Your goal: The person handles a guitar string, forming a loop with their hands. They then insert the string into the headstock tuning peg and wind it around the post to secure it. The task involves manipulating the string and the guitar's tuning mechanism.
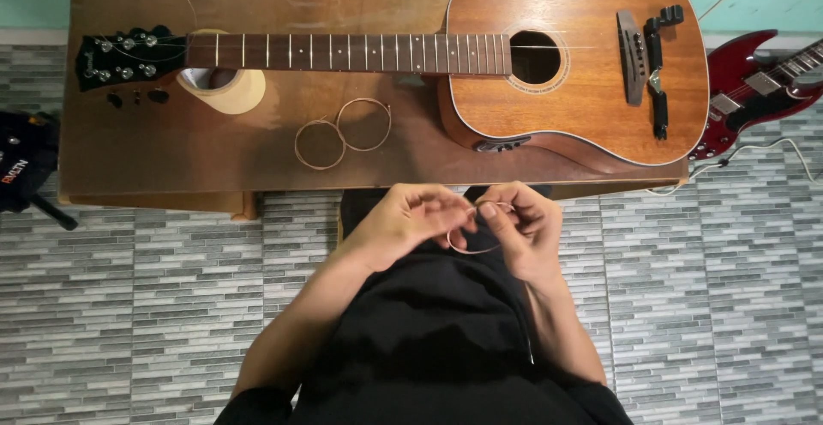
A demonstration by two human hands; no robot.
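hands over my lap; my left hand and right hand both pinch a coiled guitar string; acoustic guitar lies on the far wooden table.

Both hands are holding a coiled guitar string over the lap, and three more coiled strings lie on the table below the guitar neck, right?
Not quite. The head view shows two coiled strings on the table below the guitar neck, not three. The rest holds: the left hand and right hand both hold a coiled guitar string over the lap.
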